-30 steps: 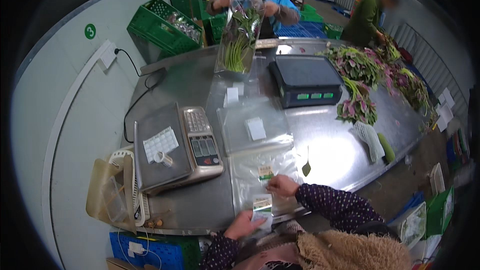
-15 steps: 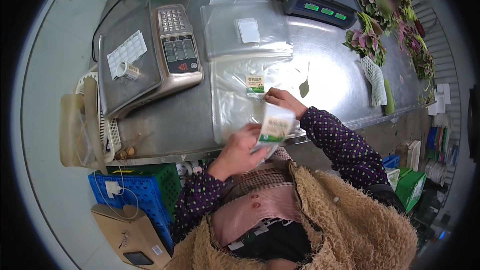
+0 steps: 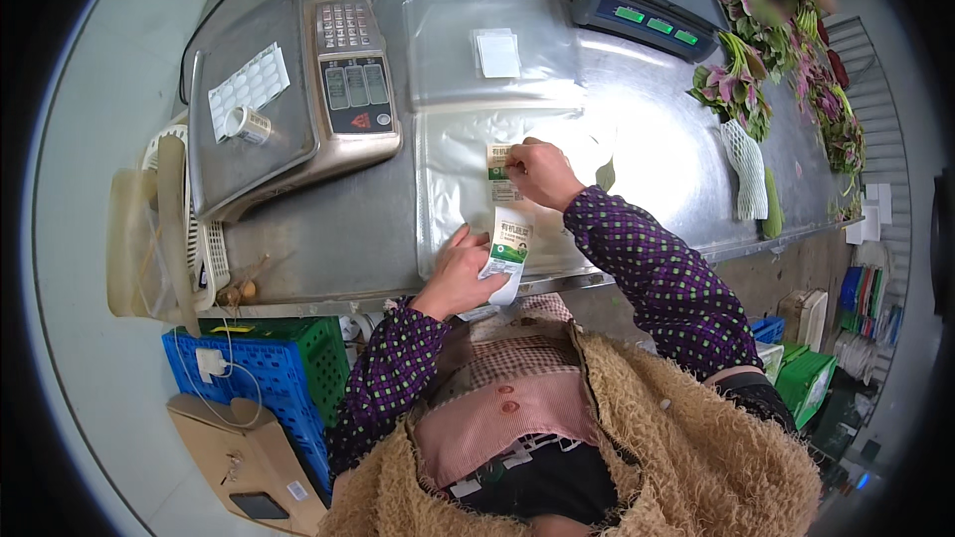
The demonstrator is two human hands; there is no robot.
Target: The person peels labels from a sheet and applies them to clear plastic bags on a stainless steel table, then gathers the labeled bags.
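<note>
My left hand (image 3: 458,273) pinches a strip of printed labels (image 3: 512,239) in white, cream and green, near the table's front edge. A flat clear plastic bag (image 3: 453,164) lies beyond it, one of a stack. On this bag sits a similar cream and green label (image 3: 496,161). My right hand (image 3: 545,175) is closed, its bunched fingertips touching that label's right side. Whether they pinch anything is hidden. A single green leaf (image 3: 606,174) rests just right of my right hand.
A steel scale (image 3: 343,149) stands at left, carrying a sticker sheet (image 3: 249,89) and a label roll (image 3: 248,125). A dark scale (image 3: 647,0) is at the back. Bundled purple-green leafy vegetables (image 3: 736,89), a white foam net (image 3: 743,169) and a green cucumber-like vegetable (image 3: 771,204) lie right.
My right hand has moved up and left onto the label on the bag. My left hand has shifted slightly down and left, and the label strip now faces up more plainly.
</note>
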